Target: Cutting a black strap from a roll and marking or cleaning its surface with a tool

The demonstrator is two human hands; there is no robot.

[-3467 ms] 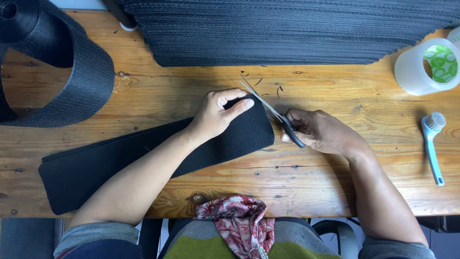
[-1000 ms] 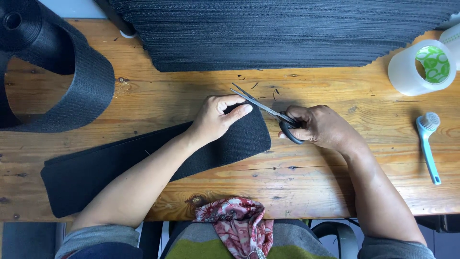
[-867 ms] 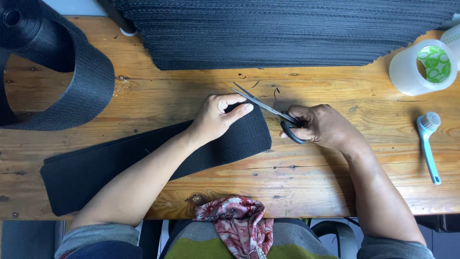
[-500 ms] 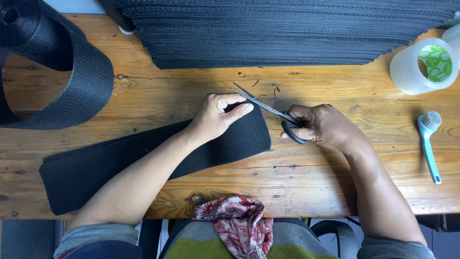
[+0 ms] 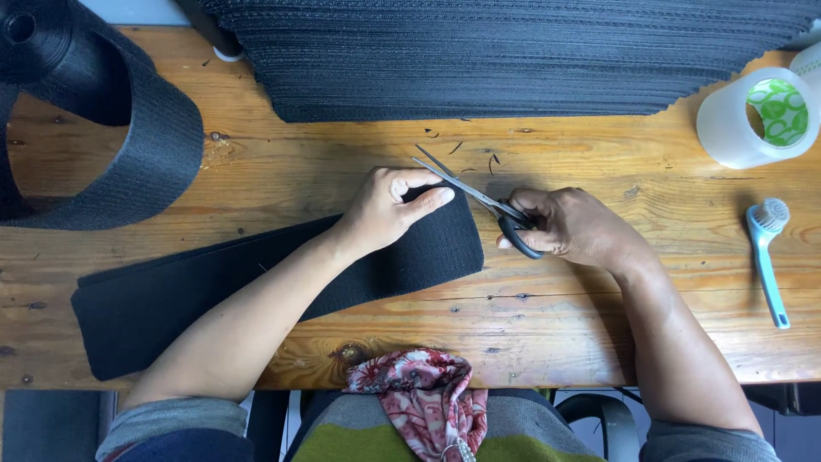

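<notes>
A worn wooden table (image 5: 599, 308) carries the work. Since a moment ago the scissors (image 5: 479, 198) have hardly shifted, blades parted at the black strip's (image 5: 256, 282) end; the right hand (image 5: 573, 227) grips their handles, the left hand (image 5: 389, 210) presses the strip flat. Stacked strips (image 5: 513, 51), tape roll (image 5: 757, 115) and brush (image 5: 767, 257) stand clear.

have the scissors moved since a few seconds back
Yes. The scissors, in the right hand, have swung their open blades up and leftward over the webbing strip's end, toward the stacked webbing.
</notes>
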